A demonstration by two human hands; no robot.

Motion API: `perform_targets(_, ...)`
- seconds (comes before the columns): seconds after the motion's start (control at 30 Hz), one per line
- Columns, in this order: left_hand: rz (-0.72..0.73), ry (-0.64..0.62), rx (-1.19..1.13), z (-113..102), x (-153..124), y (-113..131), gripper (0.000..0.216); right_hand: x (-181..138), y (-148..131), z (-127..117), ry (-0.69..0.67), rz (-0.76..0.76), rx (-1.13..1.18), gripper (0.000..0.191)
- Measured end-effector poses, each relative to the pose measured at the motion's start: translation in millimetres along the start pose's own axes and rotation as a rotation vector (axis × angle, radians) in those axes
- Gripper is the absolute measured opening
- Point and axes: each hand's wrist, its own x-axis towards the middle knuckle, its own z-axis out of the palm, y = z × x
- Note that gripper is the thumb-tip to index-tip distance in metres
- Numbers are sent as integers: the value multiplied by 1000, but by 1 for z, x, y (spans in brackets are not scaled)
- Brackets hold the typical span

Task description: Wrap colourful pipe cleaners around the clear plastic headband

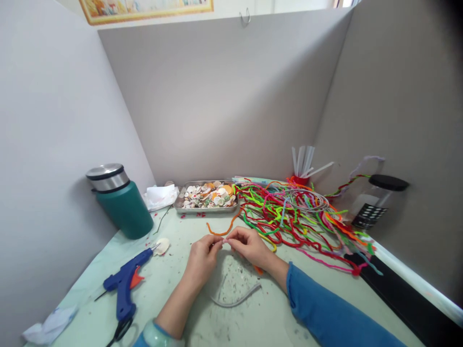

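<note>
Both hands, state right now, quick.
Left hand: closed, thumb and finger pinching what looks like a small pale piece.
Right hand: closed, pinching the same piece; too small to identify.

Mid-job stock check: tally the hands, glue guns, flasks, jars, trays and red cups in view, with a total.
Hands: 2, left and right
Glue gun: 1
Flask: 1
Jar: 1
Tray: 1
Red cup: 1
Total: 7
Left out: the pipe cleaners, too tangled to count.

Gleaming metal on the tray (206, 210), fuzzy pile on the pipe cleaners (289, 212), matt flask (126, 212), smooth plastic glue gun (126, 286)!
</note>
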Motion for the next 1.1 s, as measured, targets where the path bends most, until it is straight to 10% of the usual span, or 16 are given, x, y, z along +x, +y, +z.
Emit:
perform_targets(0.53, -211, -182, -115, 2, 0, -2, 31, 0, 2, 0, -10, -28, -37, 15)
perform_targets(1.1, 110, -21, 311, -3, -4, -3, 11, 0, 5, 0, -30, -2, 3, 15)
